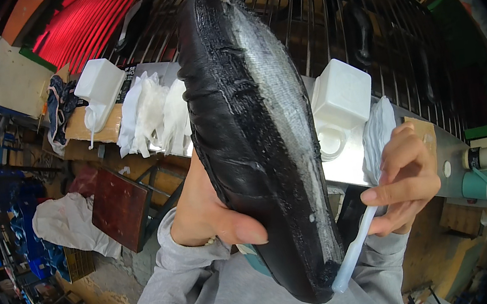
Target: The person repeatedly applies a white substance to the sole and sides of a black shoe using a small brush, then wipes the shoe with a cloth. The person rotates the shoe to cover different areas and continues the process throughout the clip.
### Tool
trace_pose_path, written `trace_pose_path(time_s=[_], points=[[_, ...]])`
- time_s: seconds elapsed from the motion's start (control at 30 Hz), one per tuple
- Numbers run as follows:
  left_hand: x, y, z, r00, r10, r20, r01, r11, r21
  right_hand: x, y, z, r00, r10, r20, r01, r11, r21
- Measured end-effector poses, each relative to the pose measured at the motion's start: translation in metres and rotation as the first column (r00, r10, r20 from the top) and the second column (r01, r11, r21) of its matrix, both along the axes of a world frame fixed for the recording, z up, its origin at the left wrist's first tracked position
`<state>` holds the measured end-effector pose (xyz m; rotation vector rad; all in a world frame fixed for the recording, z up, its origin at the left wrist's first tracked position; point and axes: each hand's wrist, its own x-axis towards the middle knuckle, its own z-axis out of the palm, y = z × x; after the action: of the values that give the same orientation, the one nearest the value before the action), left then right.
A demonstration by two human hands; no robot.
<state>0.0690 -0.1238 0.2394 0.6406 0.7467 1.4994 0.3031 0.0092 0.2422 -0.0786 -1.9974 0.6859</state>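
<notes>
A black leather shoe upper [222, 124], pulled over a foot form, stands tilted in front of me with its underside turned to the right. A pale, glossy strip [278, 87] runs along that underside between dark, wet-looking edges. My left hand [209, 217] grips the shoe from the left, thumb on the black leather. Between the fingers of my right hand [405, 181] is a white plastic stick shaped like a toothbrush [356, 250]. Its lower end meets the bottom tip of the shoe; I cannot make out bristles there.
Behind the shoe are white plastic containers [343, 94] [100, 84], white gloves [150, 112] and a stack of white sheets [379, 135]. Metal rack bars [311, 10] run across the back, with dark shoes on them. A brown stool [119, 206] stands at left, a teal jug [480, 185] at right.
</notes>
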Motion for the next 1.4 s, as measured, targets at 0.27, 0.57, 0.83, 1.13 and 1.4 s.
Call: trace_pose_path(time_s=[0.27,0.57,0.83,1.13,1.4], points=[[0.001,0.009,-0.013,0.986,0.157,-0.057,-0.151,0.983,0.101,0.0,-0.009,-0.018,0.956,-0.262,0.132,0.288,0.928,-0.238],[-0.007,0.005,-0.003,0.965,0.252,-0.078,-0.252,0.968,0.015,0.004,-0.016,0.002,0.949,-0.289,0.126,0.308,0.936,-0.171],[0.001,0.003,0.008,0.987,0.111,-0.117,-0.109,0.994,0.03,-0.027,0.0,0.021,0.92,-0.386,0.071,0.392,0.915,-0.095],[-0.002,0.0,0.013,0.968,0.219,-0.124,-0.219,0.976,0.013,-0.007,0.006,0.011,0.98,-0.183,0.071,0.187,0.981,-0.051],[-0.009,0.01,-0.001,0.94,0.292,-0.173,-0.293,0.956,0.022,0.009,0.004,-0.003,0.991,-0.096,0.096,0.107,0.987,-0.12]])
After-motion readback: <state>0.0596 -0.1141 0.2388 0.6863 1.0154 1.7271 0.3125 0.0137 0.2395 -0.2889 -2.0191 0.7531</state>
